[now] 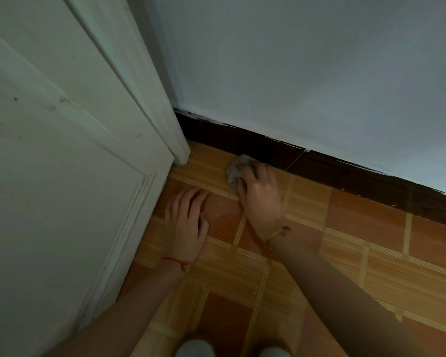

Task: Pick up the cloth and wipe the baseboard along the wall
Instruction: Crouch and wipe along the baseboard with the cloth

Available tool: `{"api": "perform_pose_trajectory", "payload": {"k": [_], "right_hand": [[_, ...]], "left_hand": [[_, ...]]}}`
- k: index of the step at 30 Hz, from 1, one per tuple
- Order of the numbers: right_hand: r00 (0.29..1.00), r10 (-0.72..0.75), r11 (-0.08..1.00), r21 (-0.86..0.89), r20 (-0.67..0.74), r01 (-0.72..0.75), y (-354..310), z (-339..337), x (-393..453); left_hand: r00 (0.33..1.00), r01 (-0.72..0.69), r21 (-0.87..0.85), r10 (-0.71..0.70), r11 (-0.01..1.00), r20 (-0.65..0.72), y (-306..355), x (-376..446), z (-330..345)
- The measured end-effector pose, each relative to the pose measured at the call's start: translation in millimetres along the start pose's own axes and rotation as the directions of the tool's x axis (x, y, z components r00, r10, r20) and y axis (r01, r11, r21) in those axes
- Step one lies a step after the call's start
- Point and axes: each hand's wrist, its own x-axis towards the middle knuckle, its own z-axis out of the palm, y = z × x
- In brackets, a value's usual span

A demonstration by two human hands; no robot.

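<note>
Door [62, 176] beside cloth [236, 168], baseboard [345, 173].

Baseboard [345, 173]: dark brown. Wall [319, 73]: pale blue-grey. Door [49, 176]: white (scuffed with dark specks). Floor [358, 253]: orange and terracotta tiles, thin yellow stripes. Cloth [236, 168]: grey. Bracelets: red [174, 261], gold [278, 233].

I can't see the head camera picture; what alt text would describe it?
A person's right hand presses a grey cloth against the dark baseboard under a pale wall. The left hand rests flat on the orange tiled floor, beside a white door.
</note>
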Motion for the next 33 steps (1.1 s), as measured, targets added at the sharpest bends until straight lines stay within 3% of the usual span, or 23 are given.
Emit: {"api": "perform_pose_trajectory", "payload": {"k": [4,10,16,20,22,28,33], "right_hand": [[0.989,-0.121,0.993,0.014,0.087,0.120,-43,29,32],[0.990,-0.115,0.992,0.058,0.086,0.111,-35,17,29],[0.994,0.107,0.994,-0.009,0.003,-0.107,29,-27,-12],[0.970,0.238,0.971,-0.002,-0.052,-0.238,29,-28,-25],[0.977,0.207,0.978,0.012,-0.045,-0.207,15,-20,-17],[0.983,-0.102,0.993,0.074,0.151,0.092,-40,17,25],[0.989,-0.091,0.993,0.085,0.116,0.082,-28,4,20]], "left_hand": [[1.000,0.020,0.023,-0.021,1.000,0.020,-5,-2,-2],[0.999,0.023,0.031,-0.024,0.999,0.027,-3,-3,-4],[1.000,0.014,-0.003,-0.014,1.000,0.020,-3,-2,-5],[0.999,0.018,-0.001,-0.018,1.000,0.032,-4,-4,-5],[0.999,0.017,0.006,-0.017,1.000,0.034,-3,-3,-5],[0.999,0.011,0.027,-0.012,1.000,0.037,-2,-2,-5],[0.999,0.012,0.015,-0.012,1.000,0.038,-3,-3,-6]]}}
